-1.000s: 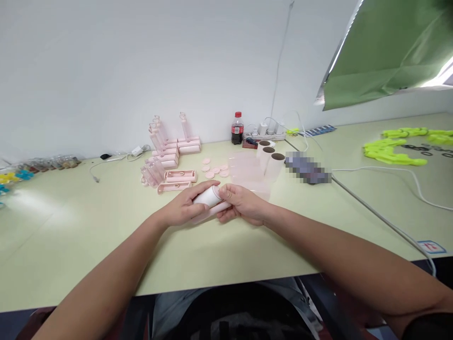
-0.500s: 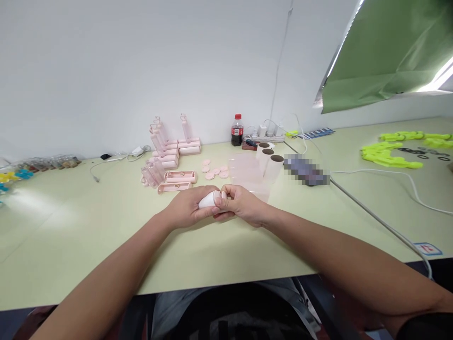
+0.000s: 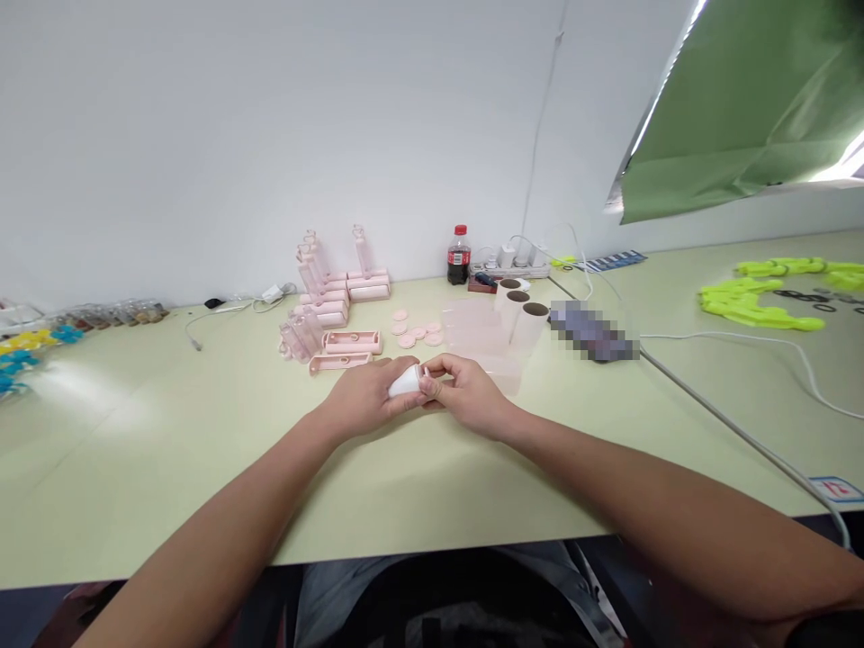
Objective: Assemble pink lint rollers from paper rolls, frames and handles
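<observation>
My left hand [image 3: 361,396] is closed around a short white roll [image 3: 404,382] above the table. Fingers and thumb of my right hand [image 3: 472,394] are pinched at the roll's right end, on a small pale piece [image 3: 425,372] that looks like an end cap; the fingers partly hide it. Just beyond the hands lie several round pink discs [image 3: 406,341]. Two open pink holders [image 3: 352,342] rest to the left of the discs. Clear pale pink sleeves [image 3: 472,328] lie behind my right hand.
Several pink assembled rollers with handles [image 3: 324,279] stand at the back left. Large white rolls [image 3: 528,328] stand upright right of centre, near a cola bottle [image 3: 459,256] and a power strip [image 3: 513,270]. Cables [image 3: 715,396] cross the right side, near bright yellow jointed figures [image 3: 749,306].
The view has shifted slightly, so everything sits a little further right and lower. Both hands still hold the roll; the right fingers have changed position slightly at its end.
</observation>
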A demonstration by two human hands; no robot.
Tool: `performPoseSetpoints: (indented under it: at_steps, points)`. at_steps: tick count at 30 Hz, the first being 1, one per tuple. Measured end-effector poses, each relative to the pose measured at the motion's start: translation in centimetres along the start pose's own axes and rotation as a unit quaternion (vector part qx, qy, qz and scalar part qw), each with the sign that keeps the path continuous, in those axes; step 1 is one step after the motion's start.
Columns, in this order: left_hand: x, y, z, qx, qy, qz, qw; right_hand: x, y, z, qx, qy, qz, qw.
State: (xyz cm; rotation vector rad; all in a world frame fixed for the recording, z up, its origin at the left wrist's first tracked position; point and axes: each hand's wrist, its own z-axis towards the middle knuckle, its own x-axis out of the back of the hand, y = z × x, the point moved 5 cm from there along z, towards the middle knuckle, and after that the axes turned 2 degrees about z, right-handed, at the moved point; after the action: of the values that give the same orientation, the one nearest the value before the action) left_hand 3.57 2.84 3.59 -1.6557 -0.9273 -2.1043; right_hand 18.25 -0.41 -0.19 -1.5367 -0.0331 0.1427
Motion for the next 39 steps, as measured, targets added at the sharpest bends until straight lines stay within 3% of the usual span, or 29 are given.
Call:
performPoseSetpoints:
  at_steps: [8,13,18,22,25,28,30,34,39]
  points:
    - [-0.3,-0.3,0.1,0.032,0.014,-0.005,0.999,0.5,-0.3,-0.4,0.062,0.005,-0.108,0.992]
    - [-0.9,-1.2,0.3,0.090,0.033,0.016,0.995,1.7,-1.8,-0.4,0.102,0.055,-0.269,0.956]
    - [-1.2,-1.3,0.6,0.040,0.038,0.054,0.997,4.3,-6.1,-1.0,0.227,0.173,-0.380,0.880]
    - [-0.7,-2.0,0.8,0.031,0.051,0.044,0.997,9.1,-9.5,-1.4,0.274,0.345,-0.458,0.772]
    - [0.8,-4.1,0.8,0.112,0.112,0.063,0.985,12.7,-10.2,-0.8,0.164,0.377,-0.537,0.737]
    - [2.0,-7.0,0.4,0.211,0.134,0.104,0.963,15.1,-9.4,-0.3,-0.002,0.339,-0.569,0.749]
    - [2.1,-8.6,0.3,0.249,0.104,0.122,0.955,15.7,-8.9,-0.4,-0.077,0.305,-0.571,0.758]
    - [1.2,-10.1,0.3,0.263,0.026,0.138,0.955,16.1,-8.5,-0.5,-0.110,0.273,-0.573,0.765]
    - [0.9,-9.8,0.3,0.249,0.007,0.140,0.958,17.0,-7.7,0.1,-0.091,0.253,-0.574,0.773]
